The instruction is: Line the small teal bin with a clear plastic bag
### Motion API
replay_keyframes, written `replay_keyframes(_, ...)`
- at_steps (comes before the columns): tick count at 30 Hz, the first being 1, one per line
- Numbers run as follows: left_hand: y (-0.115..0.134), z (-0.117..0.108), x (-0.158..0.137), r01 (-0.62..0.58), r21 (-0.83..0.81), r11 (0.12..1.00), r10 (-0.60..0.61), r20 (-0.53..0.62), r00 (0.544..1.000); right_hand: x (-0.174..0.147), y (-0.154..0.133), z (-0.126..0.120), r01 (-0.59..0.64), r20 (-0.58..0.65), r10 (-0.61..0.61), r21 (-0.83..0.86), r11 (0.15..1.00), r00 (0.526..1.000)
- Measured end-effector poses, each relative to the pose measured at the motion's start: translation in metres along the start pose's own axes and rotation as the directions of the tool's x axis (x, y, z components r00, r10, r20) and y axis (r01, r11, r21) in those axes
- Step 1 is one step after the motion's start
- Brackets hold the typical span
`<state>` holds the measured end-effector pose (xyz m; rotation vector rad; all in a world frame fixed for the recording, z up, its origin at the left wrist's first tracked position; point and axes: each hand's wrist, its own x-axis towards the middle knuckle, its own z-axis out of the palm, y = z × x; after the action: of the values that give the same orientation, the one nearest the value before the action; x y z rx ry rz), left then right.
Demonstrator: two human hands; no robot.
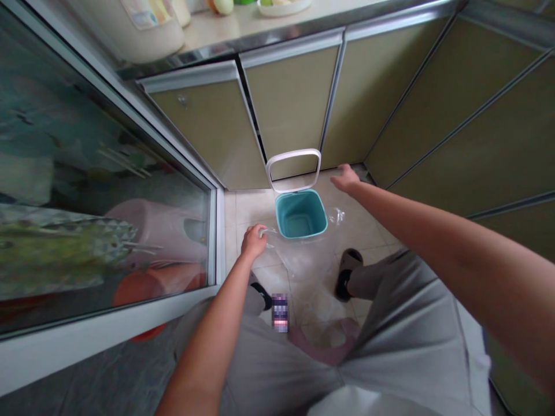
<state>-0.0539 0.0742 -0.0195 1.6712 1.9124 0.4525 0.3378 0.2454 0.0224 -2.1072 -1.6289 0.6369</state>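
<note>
A teal plastic trash bin (301, 215) stands on the tiled floor in front of me, and I can see down to its bare bottom. Its white rim frame (318, 167) is tilted up at the back, against the cabinets. A clear plastic bag (303, 257) spreads loosely in front of the bin and along its sides. My left hand (254, 240), left of the bin, is closed on the bag's edge. Beyond the bin's right side, my right hand (346, 178) reaches out with its fingers apart and nothing visible in them.
Olive cabinet doors (290, 92) stand behind and to the right. A glass sliding door (104, 173) borders the left. My slippered foot (348, 274) is right of the bag. A pixelated object (280, 312) and something pink (325, 346) lie near my legs.
</note>
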Motion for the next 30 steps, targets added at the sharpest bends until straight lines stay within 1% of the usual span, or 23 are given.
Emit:
replay_keyframes(3, 0.004, 0.001, -0.001, -0.03, 0.003, 1.0, 0.029, 0.082, 0.996, 0.021, -0.046, -0.005, 0.181, 0.012, -0.181, -0.037, 0.983, 0.983)
replay_keyframes(5, 0.004, 0.002, -0.001, -0.026, 0.012, 1.0, 0.024, 0.123, 0.992, 0.02, -0.072, -0.009, 0.302, 0.069, -0.297, -0.079, 0.95, 0.952)
replay_keyframes(7, 0.001, 0.004, 0.001, -0.025, 0.019, 0.999, 0.022, 0.153, 0.988, 0.01, -0.09, -0.015, 0.35, 0.121, -0.336, -0.117, 0.929, 0.934)
replay_keyframes(8, 0.0, 0.005, 0.002, -0.028, 0.018, 0.999, 0.024, 0.165, 0.986, 0.002, -0.096, -0.018, 0.349, 0.126, -0.333, -0.136, 0.927, 0.934)
replay_keyframes(10, -0.004, 0.007, 0.005, -0.037, 0.001, 0.999, 0.037, 0.179, 0.983, -0.017, -0.099, -0.025, 0.335, 0.097, -0.322, -0.179, 0.925, 0.942)
replay_keyframes(12, -0.007, 0.008, 0.008, -0.046, -0.028, 0.999, 0.051, 0.183, 0.982, -0.038, -0.093, -0.032, 0.354, 0.064, -0.348, -0.228, 0.907, 0.935)
replay_keyframes(14, -0.009, 0.009, 0.01, -0.047, -0.055, 0.997, 0.057, 0.186, 0.981, -0.06, -0.079, -0.035, 0.417, 0.08, -0.411, -0.262, 0.87, 0.908)
replay_keyframes(15, -0.009, 0.009, 0.011, -0.044, -0.063, 0.997, 0.055, 0.186, 0.981, -0.07, -0.069, -0.034, 0.461, 0.116, -0.446, -0.265, 0.847, 0.887)
replay_keyframes(17, -0.007, 0.009, 0.011, -0.038, -0.068, 0.997, 0.05, 0.189, 0.981, -0.089, -0.049, -0.028, 0.534, 0.226, -0.487, -0.255, 0.806, 0.844)
replay_keyframes(19, -0.003, 0.01, 0.01, -0.034, -0.058, 0.998, 0.045, 0.202, 0.978, -0.105, -0.028, -0.016, 0.579, 0.358, -0.482, -0.244, 0.778, 0.799)
replay_keyframes(21, 0.001, 0.01, 0.008, -0.032, -0.041, 0.999, 0.04, 0.22, 0.975, -0.119, -0.007, 0.0, 0.591, 0.455, -0.448, -0.243, 0.769, 0.77)
replay_keyframes(23, 0.005, 0.01, 0.006, -0.036, -0.012, 0.999, 0.037, 0.236, 0.971, -0.131, 0.013, 0.018, 0.577, 0.504, -0.407, -0.243, 0.78, 0.762)
replay_keyframes(26, 0.011, 0.009, 0.002, -0.077, 0.051, 0.996, 0.061, 0.27, 0.961, -0.146, 0.035, 0.036, 0.519, 0.548, -0.322, -0.25, 0.817, 0.772)
replay_keyframes(28, 0.017, 0.007, -0.001, -0.113, 0.07, 0.991, 0.086, 0.312, 0.946, -0.151, 0.039, 0.036, 0.512, 0.563, -0.317, -0.229, 0.828, 0.763)
replay_keyframes(29, 0.021, 0.006, -0.001, -0.127, 0.065, 0.99, 0.099, 0.33, 0.939, -0.153, 0.037, 0.033, 0.519, 0.546, -0.341, -0.211, 0.828, 0.765)
replay_keyframes(30, 0.026, 0.006, -0.002, -0.138, 0.054, 0.989, 0.111, 0.345, 0.932, -0.154, 0.033, 0.027, 0.523, 0.508, -0.371, -0.194, 0.83, 0.777)
